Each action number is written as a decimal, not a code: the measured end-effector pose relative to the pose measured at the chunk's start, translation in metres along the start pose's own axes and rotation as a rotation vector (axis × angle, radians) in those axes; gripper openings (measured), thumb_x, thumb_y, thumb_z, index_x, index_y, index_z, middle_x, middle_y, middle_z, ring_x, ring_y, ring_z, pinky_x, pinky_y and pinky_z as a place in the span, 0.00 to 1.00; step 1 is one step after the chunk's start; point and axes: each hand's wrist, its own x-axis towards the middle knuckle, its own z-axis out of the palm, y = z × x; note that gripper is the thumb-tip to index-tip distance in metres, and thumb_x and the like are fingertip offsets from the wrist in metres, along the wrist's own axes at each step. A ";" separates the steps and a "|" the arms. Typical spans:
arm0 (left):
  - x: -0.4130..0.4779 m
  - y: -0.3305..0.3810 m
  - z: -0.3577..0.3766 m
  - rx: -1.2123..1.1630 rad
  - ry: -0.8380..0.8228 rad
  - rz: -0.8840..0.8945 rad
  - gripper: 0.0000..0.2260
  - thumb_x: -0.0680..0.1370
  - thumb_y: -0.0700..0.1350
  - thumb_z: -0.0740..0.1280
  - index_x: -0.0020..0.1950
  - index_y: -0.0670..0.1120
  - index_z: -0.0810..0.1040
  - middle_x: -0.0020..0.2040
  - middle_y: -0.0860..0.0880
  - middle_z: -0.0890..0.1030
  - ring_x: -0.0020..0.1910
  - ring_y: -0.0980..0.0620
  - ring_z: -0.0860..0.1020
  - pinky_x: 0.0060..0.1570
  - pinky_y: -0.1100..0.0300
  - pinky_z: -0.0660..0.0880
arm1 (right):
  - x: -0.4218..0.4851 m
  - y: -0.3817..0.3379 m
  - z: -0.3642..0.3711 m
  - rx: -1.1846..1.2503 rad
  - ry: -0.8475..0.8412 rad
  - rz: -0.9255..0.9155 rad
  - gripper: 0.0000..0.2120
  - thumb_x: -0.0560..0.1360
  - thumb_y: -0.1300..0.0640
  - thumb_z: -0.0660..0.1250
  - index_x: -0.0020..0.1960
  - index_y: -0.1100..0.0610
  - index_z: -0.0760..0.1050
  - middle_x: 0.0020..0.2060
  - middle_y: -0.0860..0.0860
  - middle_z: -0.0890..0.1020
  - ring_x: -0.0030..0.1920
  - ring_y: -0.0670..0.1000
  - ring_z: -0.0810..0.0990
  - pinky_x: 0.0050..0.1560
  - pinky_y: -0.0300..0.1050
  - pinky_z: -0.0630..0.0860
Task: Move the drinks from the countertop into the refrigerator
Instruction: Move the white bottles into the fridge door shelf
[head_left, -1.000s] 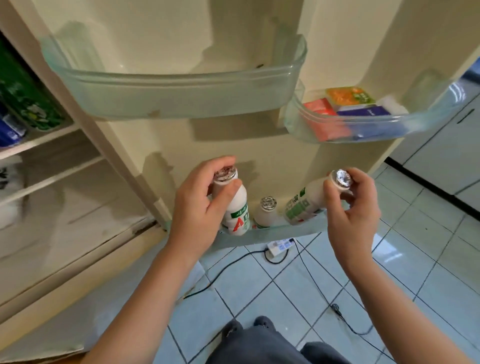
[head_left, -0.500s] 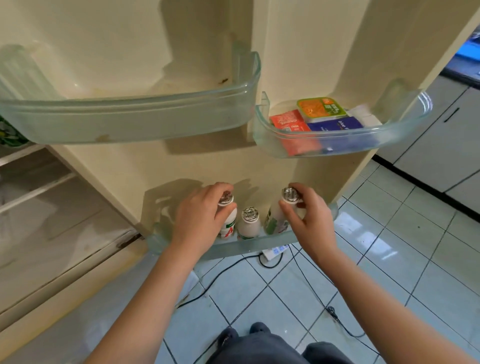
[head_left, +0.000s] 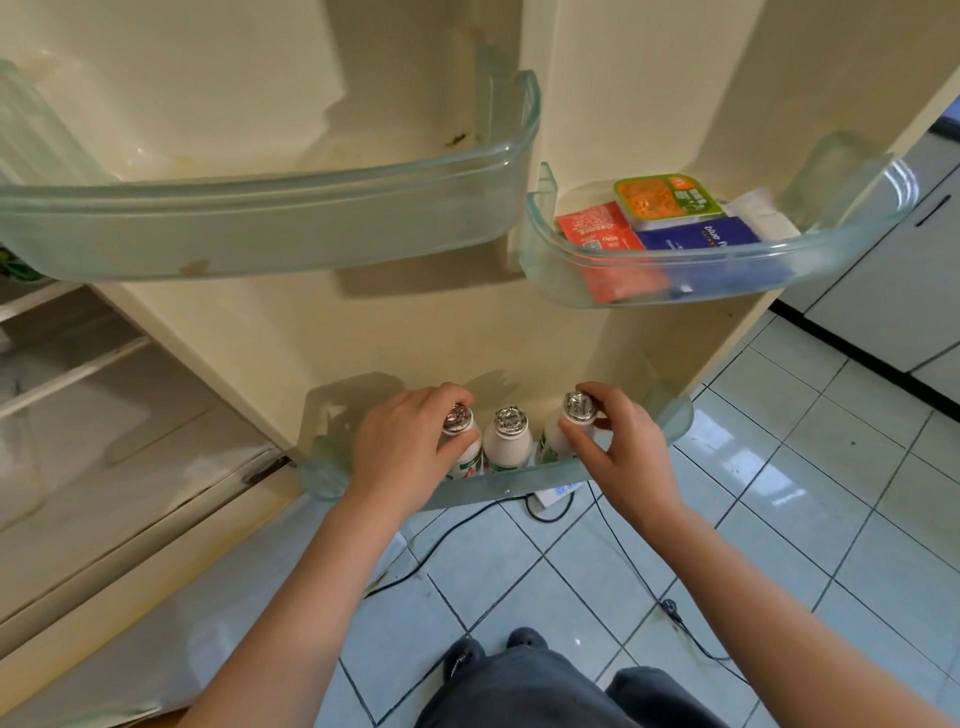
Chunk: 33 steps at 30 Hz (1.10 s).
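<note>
Now the small white plastic left bottle (head_left: 467, 458) and right bottle (head_left: 556, 442), silver foil caps, stand in the clear bottom door shelf (head_left: 498, 487) flanking a third bottle (head_left: 508, 444); a second ago the right one hung tilted. Grip: left hand (head_left: 410, 441) wraps the left bottle's neck, right hand (head_left: 626, 441) pinches the right bottle's top. Long axes vertical, caps up.

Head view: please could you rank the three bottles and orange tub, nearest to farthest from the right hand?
1. Right bottle, in the right hand.
2. Middle bottle, beside it.
3. Left bottle, in the left hand.
4. Orange tub, upper door bin.
</note>
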 end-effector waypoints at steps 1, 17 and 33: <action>0.000 -0.001 0.000 -0.005 -0.005 0.003 0.13 0.73 0.50 0.72 0.56 0.51 0.78 0.48 0.52 0.82 0.46 0.47 0.79 0.40 0.57 0.70 | 0.000 -0.001 0.000 0.000 0.006 0.000 0.18 0.73 0.53 0.70 0.60 0.56 0.73 0.48 0.42 0.77 0.51 0.49 0.77 0.52 0.49 0.77; -0.051 0.023 0.016 -0.406 0.446 0.430 0.06 0.77 0.38 0.63 0.53 0.42 0.75 0.51 0.47 0.79 0.51 0.48 0.77 0.59 0.60 0.69 | -0.080 0.016 -0.015 -0.121 0.287 0.189 0.12 0.73 0.58 0.70 0.56 0.56 0.75 0.50 0.45 0.77 0.51 0.41 0.74 0.54 0.32 0.69; -0.194 0.057 0.203 0.121 -1.373 0.295 0.16 0.78 0.54 0.60 0.63 0.50 0.73 0.60 0.51 0.78 0.57 0.51 0.76 0.48 0.61 0.70 | -0.424 0.097 -0.055 -0.187 0.193 1.342 0.11 0.75 0.58 0.65 0.57 0.58 0.76 0.53 0.52 0.80 0.51 0.51 0.78 0.50 0.42 0.70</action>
